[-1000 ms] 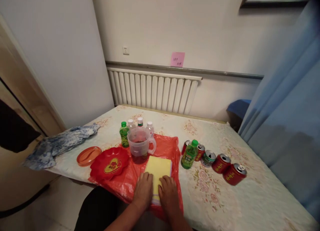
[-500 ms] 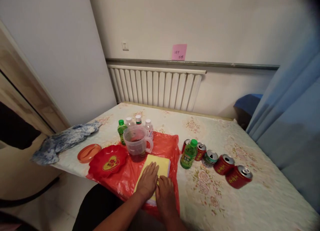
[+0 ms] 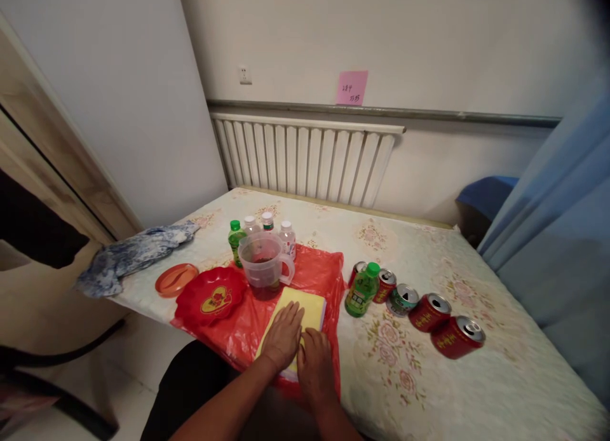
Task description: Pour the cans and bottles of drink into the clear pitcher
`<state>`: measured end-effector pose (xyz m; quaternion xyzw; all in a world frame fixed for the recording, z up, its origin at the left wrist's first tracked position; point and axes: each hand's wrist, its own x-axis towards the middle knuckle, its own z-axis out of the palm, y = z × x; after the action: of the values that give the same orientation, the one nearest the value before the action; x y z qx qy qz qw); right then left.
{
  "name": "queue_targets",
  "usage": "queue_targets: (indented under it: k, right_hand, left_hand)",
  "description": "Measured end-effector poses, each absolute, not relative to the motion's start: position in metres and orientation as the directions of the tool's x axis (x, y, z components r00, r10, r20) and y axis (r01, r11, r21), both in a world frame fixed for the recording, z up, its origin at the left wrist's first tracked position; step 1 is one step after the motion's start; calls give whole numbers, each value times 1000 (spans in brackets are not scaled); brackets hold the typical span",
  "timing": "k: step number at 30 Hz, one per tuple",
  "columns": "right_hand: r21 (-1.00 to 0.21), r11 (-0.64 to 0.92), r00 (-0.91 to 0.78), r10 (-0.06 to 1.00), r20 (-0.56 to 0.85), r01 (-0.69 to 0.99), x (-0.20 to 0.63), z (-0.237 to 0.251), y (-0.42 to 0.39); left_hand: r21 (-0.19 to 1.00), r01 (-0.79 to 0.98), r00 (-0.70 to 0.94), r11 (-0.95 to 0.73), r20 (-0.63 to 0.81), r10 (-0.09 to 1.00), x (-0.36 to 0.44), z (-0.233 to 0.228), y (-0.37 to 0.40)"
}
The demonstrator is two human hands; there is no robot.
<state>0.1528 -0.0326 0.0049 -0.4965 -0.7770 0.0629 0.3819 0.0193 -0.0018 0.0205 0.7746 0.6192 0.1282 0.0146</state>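
A clear measuring jug (image 3: 263, 267) holding dark liquid is standing on a red plastic bag (image 3: 248, 323), with small bottles (image 3: 267, 228) clustering at its 12 o'clock. A red heart dish (image 3: 210, 296) is sitting at the jug's 8 o'clock, an orange lid (image 3: 176, 279) just beyond it. A green bottle (image 3: 361, 291) is standing upright at 3 o'clock, beside a row of cans (image 3: 429, 317) lying on the floral counter (image 3: 476, 390). A blue cloth (image 3: 133, 258) is draping over the far left edge
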Motion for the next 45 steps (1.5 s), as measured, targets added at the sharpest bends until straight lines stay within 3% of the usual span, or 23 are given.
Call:
queue_targets:
  k: [15, 21, 24, 28, 36, 45]
  right_hand:
    - [-413, 476, -187, 800, 570, 776, 154, -8, -38]
    - [-437, 495, -163, 780, 604, 751, 154, -9, -38]
    - [-446, 512, -135, 753, 644, 734, 155, -14, -37]
    - [-450, 516, -111, 738, 666, 729, 156, -18, -36]
    - [-457, 505, -107, 747, 656, 732, 157, -22, -35]
    - [-516, 503, -23, 732, 681, 693, 157, -17, -37]
  left_hand:
    - [322, 916, 177, -240, 213, 961, 17, 27, -7]
    - [430, 902, -46, -38, 183, 982, -11, 44, -27]
    - [470, 874, -185, 121, 92, 978, -29, 48, -36]
    - [499, 834, -245, 235, -47, 968, -38, 50, -41]
    - [528, 781, -275, 333, -187, 943, -35, 54, -35]
    - [624, 719, -305, 307, -113, 946, -19, 62, -29]
